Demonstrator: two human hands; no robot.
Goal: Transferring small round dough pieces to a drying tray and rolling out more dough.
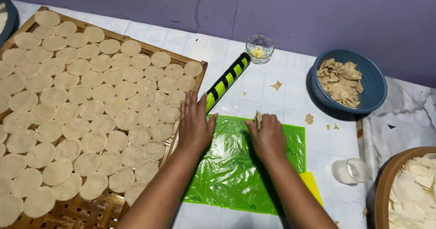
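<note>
The left hand (195, 122) lies flat and spread on the green sheet (236, 174) near the rolling pin (227, 80), while the right hand (269, 136) pinches a dough scrap (258, 118).

A woven bamboo tray (91, 213) on the left holds rows of round dough discs (81, 111). A small glass dish (260, 49) sits by the wall. A blue bowl (374, 86) holds what look like dough scraps (339, 81); a brown basket (385, 183) holds white pieces
</note>
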